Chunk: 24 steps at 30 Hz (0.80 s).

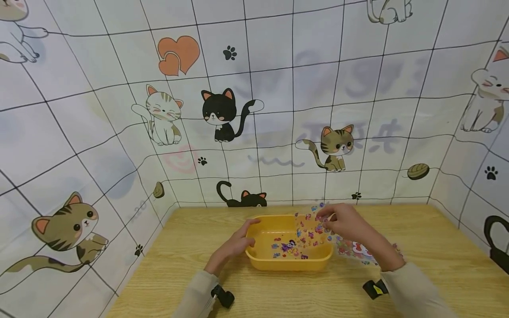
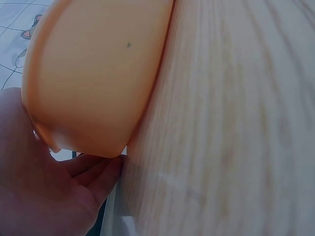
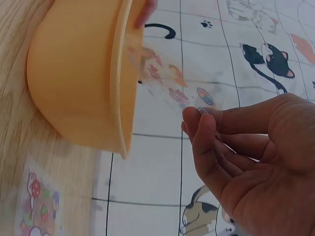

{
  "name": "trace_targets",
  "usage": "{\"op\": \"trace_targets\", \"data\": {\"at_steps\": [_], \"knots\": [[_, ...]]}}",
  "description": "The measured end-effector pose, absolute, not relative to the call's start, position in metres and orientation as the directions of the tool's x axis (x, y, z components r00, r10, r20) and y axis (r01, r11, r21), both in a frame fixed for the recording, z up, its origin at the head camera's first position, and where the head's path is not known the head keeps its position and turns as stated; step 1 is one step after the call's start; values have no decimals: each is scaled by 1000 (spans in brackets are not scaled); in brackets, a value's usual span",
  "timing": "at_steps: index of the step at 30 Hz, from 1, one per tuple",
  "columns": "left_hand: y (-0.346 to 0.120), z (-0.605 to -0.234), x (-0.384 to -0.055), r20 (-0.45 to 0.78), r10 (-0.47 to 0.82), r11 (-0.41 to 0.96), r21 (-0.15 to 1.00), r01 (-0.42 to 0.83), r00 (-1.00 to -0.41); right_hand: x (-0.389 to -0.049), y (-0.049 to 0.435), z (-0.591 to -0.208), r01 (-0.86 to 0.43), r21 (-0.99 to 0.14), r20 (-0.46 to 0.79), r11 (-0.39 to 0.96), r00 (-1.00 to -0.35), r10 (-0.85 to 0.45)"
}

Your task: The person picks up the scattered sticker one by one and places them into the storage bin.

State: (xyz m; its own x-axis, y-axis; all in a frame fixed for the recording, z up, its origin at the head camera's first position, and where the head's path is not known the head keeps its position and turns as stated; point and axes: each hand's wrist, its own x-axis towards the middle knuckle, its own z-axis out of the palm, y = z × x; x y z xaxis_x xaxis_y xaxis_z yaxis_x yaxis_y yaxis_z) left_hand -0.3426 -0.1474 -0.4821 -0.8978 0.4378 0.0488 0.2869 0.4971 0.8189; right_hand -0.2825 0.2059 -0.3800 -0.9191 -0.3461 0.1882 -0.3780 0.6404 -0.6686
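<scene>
A yellow plastic basin [image 1: 288, 265] stands on the table with several small colourful stickers [image 1: 290, 248] lying inside. At its left end my left hand [image 1: 236, 240] grips the wall, the thumb over the rim. The left wrist view shows the fingers of this hand [image 2: 64, 191] against the basin's outer side [image 2: 98, 78]. Above the basin's right part, my right hand [image 1: 343, 223] pinches a clear sticker sheet [image 1: 308, 229] by its edge. In the right wrist view that sheet [image 3: 167, 78] hangs from the thumb and fingertips of the right hand [image 3: 246, 157], reaching over the rim.
Another colourful sticker sheet [image 1: 359, 249] lies on the wooden table [image 1: 191, 251] to the right of the basin, partly behind my right forearm. A cat-print sheet [image 1: 270, 110] covers the walls behind and beside the table. A black looped object [image 1: 497, 243] is at the far right edge.
</scene>
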Motion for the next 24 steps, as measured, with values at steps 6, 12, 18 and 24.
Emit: {"op": "trace_targets", "data": {"at_steps": [6,12,18,24], "knots": [[-148,-484,-343,51,435,498,818,287,-899,-296,185,-380,-388,-688,118,613,-894,-433],[-149,-485,-344,48,447,492,821,290,-893,-305,167,-378,-403,-693,84,597,-868,-489],[-148,-485,-345,44,449,492,822,288,-892,-315,156,-378,-465,-688,83,557,-813,-577],[-149,-485,-344,53,438,498,817,291,-898,-324,144,-380,-421,-731,20,538,-800,-600]]}}
